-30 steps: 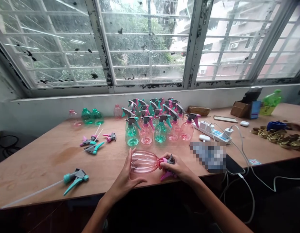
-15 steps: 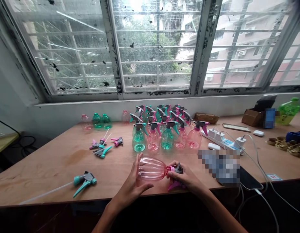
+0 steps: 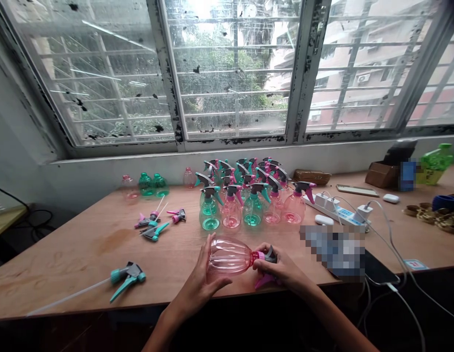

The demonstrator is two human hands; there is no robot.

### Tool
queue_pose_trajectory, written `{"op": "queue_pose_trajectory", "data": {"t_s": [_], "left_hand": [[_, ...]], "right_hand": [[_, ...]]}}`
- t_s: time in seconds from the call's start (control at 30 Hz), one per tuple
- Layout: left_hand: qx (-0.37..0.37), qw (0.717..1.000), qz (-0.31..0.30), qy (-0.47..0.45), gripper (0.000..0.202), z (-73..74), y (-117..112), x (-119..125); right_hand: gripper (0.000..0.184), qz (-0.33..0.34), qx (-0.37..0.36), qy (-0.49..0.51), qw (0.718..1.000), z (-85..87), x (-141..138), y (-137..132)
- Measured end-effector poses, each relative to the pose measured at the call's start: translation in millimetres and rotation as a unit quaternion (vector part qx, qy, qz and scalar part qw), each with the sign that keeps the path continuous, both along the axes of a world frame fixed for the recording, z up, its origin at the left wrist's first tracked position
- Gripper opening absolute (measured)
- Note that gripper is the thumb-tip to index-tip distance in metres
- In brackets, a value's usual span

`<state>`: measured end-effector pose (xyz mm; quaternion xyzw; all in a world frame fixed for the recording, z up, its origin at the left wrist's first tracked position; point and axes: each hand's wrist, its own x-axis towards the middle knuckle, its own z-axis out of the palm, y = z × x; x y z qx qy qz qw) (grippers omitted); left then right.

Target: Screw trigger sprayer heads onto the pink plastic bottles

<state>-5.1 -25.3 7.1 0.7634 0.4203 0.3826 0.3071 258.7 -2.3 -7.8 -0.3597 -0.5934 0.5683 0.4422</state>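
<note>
A clear pink spray bottle (image 3: 230,255) lies sideways between my hands above the table's front edge, its neck pointing right. My left hand (image 3: 203,274) cups the base end, thumb along the lower side. Around the pink collar and grey-and-pink spray head (image 3: 270,255) at the neck, the fingers of my right hand (image 3: 280,266) are closed; they partly hide the head, and its pink trigger hangs below. Behind the bottle stand several rows of pink and green spray bottles (image 3: 231,215) with heads on. To the left lies a loose teal-and-grey spray head (image 3: 127,278) with a long tube.
More loose spray heads (image 3: 153,230) lie left of the rows. Headless green bottles (image 3: 145,185) and pink bottles (image 3: 129,188) stand at the back left. On the right are a power strip (image 3: 337,212) with cables, a phone (image 3: 381,268) and a cardboard box (image 3: 381,174).
The view has shifted very slightly. Both hands keep the same hold on the pink bottle and its spray head, with no clear movement between them.
</note>
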Motion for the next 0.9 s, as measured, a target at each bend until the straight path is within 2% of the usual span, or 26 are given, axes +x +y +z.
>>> {"op": "queue_pose_trajectory", "data": {"t_s": [0.2,0.37,0.5,0.67,0.9], "left_hand": [[0.018,1.000,0.001,-0.005,0.091,-6.8,3.1,-1.8],[-0.009,1.000,-0.006,-0.009,0.109,-6.0,2.4,-2.3],[-0.013,1.000,-0.005,-0.009,0.103,-1.2,1.7,-1.0],[0.013,1.000,-0.003,-0.006,0.098,-5.4,2.9,-1.0],[-0.014,1.000,-0.012,0.004,0.107,-3.5,1.7,-2.1]], "right_hand": [[0.044,0.004,0.006,0.009,1.000,-1.5,-0.3,1.2],[0.045,0.003,0.002,0.007,1.000,0.2,-0.2,0.0],[0.046,-0.003,0.003,0.003,1.000,-0.8,0.0,0.7],[0.045,0.001,-0.004,0.008,1.000,-4.2,0.2,2.0],[0.044,0.004,0.000,0.015,1.000,0.0,0.1,-0.2]]}}
